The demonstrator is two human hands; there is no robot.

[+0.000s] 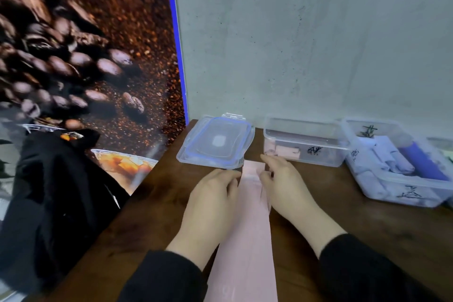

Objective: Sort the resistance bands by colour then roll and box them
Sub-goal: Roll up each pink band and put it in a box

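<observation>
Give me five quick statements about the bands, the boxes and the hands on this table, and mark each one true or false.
1. A pink resistance band lies flat on the wooden table between both hands. True.
2. The lid is clipped onto the box of pink rolls. False: it lies on the table left of that open box.
3. The right-hand box holds white and purple rolls. True.
4. The left hand is lifting the lid. False: its fingertips are at the band's far end.
5. The right hand reaches into a box. False: it is at the band's edge.
</observation>
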